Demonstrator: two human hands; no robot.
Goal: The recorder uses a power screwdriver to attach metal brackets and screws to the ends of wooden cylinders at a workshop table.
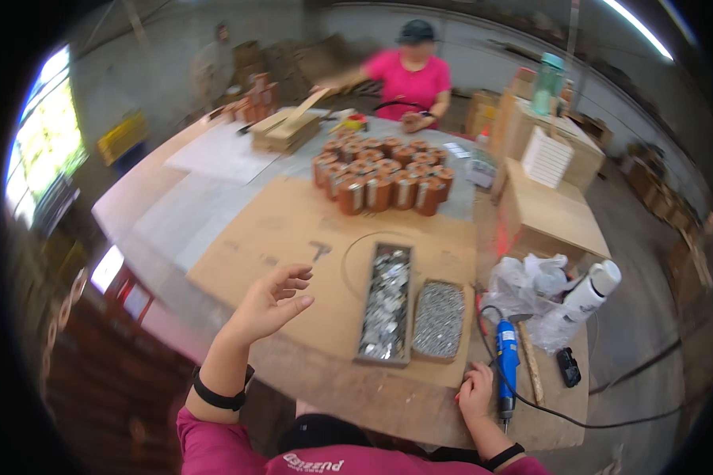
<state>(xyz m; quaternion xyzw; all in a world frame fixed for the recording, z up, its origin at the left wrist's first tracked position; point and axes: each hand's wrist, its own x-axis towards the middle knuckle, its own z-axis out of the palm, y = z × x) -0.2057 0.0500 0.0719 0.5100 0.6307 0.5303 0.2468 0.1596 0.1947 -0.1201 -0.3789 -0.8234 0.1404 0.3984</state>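
Our right hand (475,390) rests loosely curled on the near table edge, touching nothing we can confirm; just right of it lies the blue rotary tool (506,364). The tool is slim and blue-bodied, with a black cord (578,416). Its tip is too small to make out. Its long axis runs near to far. Our left hand (271,303) hovers empty, fingers spread, above the cardboard sheet (293,229).

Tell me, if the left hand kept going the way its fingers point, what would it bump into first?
The left hand is open, raised over the cardboard sheet, fingers pointing up and right. Going on, it would probably meet the long tray of shiny metal bits first. Its height is hard to judge, so it might pass above it.
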